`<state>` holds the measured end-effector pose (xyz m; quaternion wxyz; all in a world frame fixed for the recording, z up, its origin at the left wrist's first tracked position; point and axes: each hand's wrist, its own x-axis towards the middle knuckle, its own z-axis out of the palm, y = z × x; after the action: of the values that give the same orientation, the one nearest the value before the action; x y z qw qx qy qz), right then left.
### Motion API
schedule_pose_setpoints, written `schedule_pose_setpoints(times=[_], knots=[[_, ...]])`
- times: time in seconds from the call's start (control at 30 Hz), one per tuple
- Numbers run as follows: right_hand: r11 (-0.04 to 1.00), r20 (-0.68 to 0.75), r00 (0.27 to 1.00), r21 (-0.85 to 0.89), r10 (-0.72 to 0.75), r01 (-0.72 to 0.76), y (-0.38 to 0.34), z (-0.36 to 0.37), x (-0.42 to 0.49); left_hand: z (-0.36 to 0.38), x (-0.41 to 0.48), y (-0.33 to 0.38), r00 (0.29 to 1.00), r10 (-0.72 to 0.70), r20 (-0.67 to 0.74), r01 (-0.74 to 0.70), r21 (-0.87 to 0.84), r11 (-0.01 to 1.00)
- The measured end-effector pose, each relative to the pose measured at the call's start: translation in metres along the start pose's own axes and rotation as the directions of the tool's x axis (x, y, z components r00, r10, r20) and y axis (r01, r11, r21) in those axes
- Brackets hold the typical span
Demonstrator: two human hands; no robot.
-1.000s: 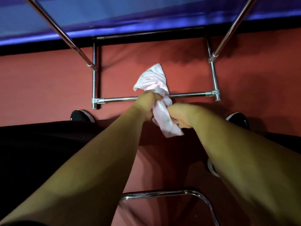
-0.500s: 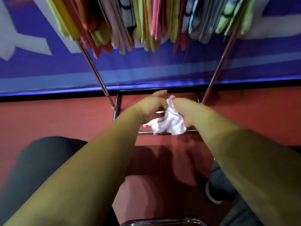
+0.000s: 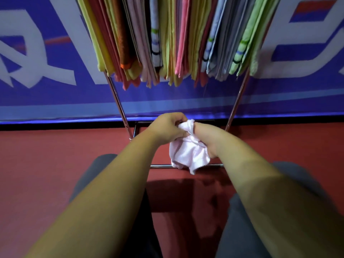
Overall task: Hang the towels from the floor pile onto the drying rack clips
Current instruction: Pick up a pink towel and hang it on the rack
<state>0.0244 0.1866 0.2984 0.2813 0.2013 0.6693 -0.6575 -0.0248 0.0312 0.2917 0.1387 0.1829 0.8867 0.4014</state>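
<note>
Gripping crumpled pink towel [image 3: 188,157] with left hand [image 3: 167,127], fingers curled on top edge. Clutching same towel with right hand [image 3: 206,140], fist closed round bunch. Held low between drying rack [image 3: 119,105] legs (well under hung towels [image 3: 167,43]), above red floor [image 3: 55,161].

Between our left hand [image 3: 167,127] and right hand [image 3: 204,141] we grip a pale pink towel [image 3: 188,155] of soft, matt, crumpled cloth. Above the grip, the hung towels [image 3: 167,43] look like matt woven cloth too. The rack poles [image 3: 118,105] either side of the grip are shiny polished metal. Below it, the red floor [image 3: 55,164] looks matt and smooth
</note>
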Motion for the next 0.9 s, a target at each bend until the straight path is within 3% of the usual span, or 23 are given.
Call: schedule_pose_setpoints(times=[0.1, 0.17, 0.2, 0.27, 0.33, 0.4, 0.47, 0.57, 0.73, 0.9], knots=[[0.999, 0.012, 0.999, -0.012, -0.048, 0.048, -0.006, -0.003, 0.004, 0.001, 0.006, 0.006, 0.998, -0.023, -0.057, 0.027, 0.072, 0.997], [0.978, -0.013, 0.986, 0.131, -0.164, 0.164, -0.011, -0.013, 0.010, -0.002, 0.015, 0.004, 0.992, -0.089, -0.089, 0.089, 0.001, 0.996], [0.954, 0.031, 0.977, 0.221, -0.212, 0.200, -0.013, -0.018, 0.011, -0.004, 0.018, 0.001, 0.989, -0.113, -0.094, 0.108, -0.058, 0.992], [0.953, 0.151, 0.962, 0.237, -0.227, 0.188, -0.017, -0.025, 0.010, -0.008, 0.029, -0.003, 0.980, -0.159, -0.122, 0.138, -0.166, 0.976], [0.979, 0.164, 0.969, 0.119, -0.186, 0.168, -0.025, -0.026, 0.013, -0.013, 0.039, -0.006, 0.961, -0.225, -0.162, 0.179, -0.256, 0.950], [0.967, 0.084, 0.970, -0.094, -0.230, 0.237, -0.030, -0.027, 0.021, -0.017, 0.046, -0.006, 0.940, -0.296, -0.169, 0.224, -0.349, 0.910], [0.950, 0.010, 0.979, -0.240, -0.205, 0.202, -0.031, -0.025, 0.023, -0.022, 0.053, -0.006, 0.930, -0.341, -0.136, 0.255, -0.427, 0.868], [0.886, 0.017, 0.974, -0.413, -0.225, 0.211, -0.031, -0.032, 0.029, -0.033, 0.059, -0.005, 0.931, -0.358, -0.066, 0.269, -0.537, 0.799], [0.852, -0.137, 0.938, -0.476, -0.318, 0.219, -0.024, -0.041, 0.041, -0.045, 0.053, -0.004, 0.976, -0.202, 0.080, 0.213, -0.528, 0.822], [0.836, -0.180, 0.932, -0.518, -0.315, 0.182, -0.020, -0.041, 0.040, -0.047, 0.044, -0.004, 0.978, -0.142, 0.150, 0.199, -0.496, 0.845]])
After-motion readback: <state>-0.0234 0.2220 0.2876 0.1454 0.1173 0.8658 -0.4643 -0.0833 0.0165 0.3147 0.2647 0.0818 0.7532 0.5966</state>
